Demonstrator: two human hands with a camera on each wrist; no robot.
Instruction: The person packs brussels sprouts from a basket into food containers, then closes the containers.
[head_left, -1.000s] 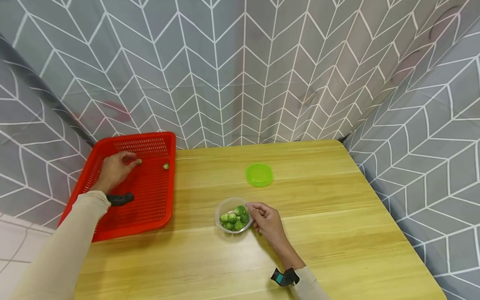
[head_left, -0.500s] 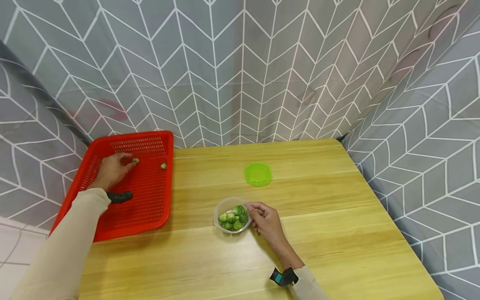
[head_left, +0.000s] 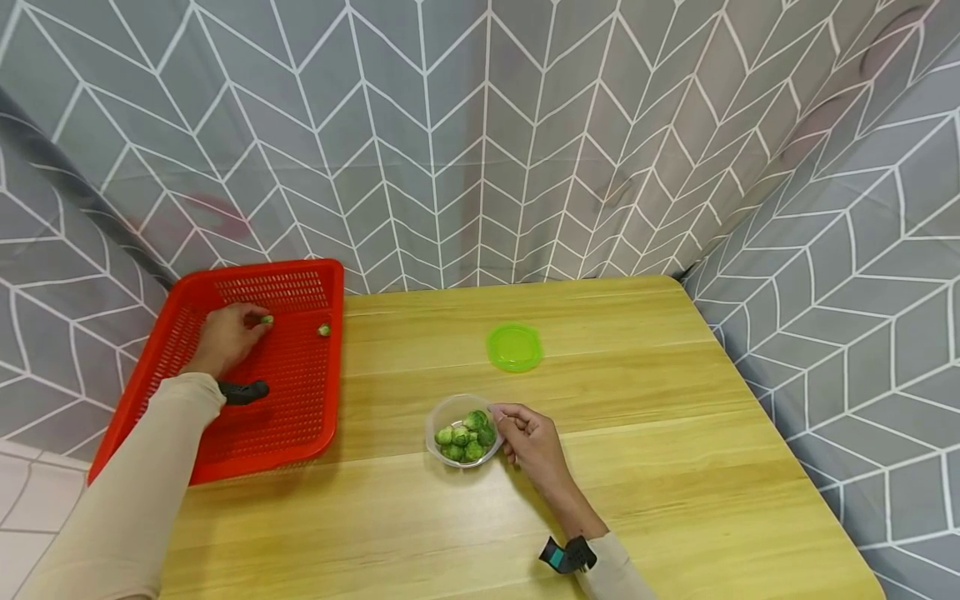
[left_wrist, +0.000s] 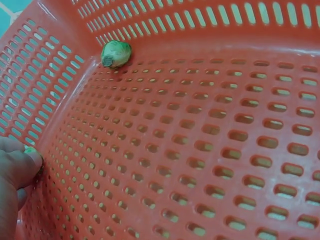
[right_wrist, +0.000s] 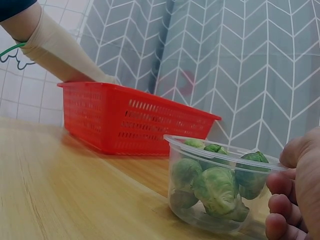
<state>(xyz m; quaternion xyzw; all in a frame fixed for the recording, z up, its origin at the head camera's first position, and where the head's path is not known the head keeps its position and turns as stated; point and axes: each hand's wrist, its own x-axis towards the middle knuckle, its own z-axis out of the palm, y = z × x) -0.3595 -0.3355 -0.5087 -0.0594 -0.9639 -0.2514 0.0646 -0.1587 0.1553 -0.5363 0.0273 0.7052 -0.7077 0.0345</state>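
In the head view my left hand (head_left: 225, 337) reaches into the red plastic basket (head_left: 294, 396) and pinches a small Brussels sprout (head_left: 267, 319) between thumb and fingertips. The left wrist view shows this sprout (left_wrist: 31, 149) mostly covered by the thumb. A second, loose sprout (left_wrist: 116, 53) lies in a corner of the basket floor. At the table's middle, my right hand (head_left: 531, 437) grips the rim of a clear plastic container (head_left: 441, 417) with thumb and curled fingers. Several green Brussels sprouts (right_wrist: 217, 190) are heaped in that container, which sits upright on the wood.
A bright green lid (head_left: 514, 347) lies flat behind the container on the wooden table (head_left: 675, 467). The basket stands at the table's left end, its slotted walls rising around my left hand. A grey patterned curtain (head_left: 465, 142) hangs along the back and right side.
The head view has shifted a little, so the basket, lid and container appear slightly farther left. Both hands keep their grips, on the sprout and on the container rim.
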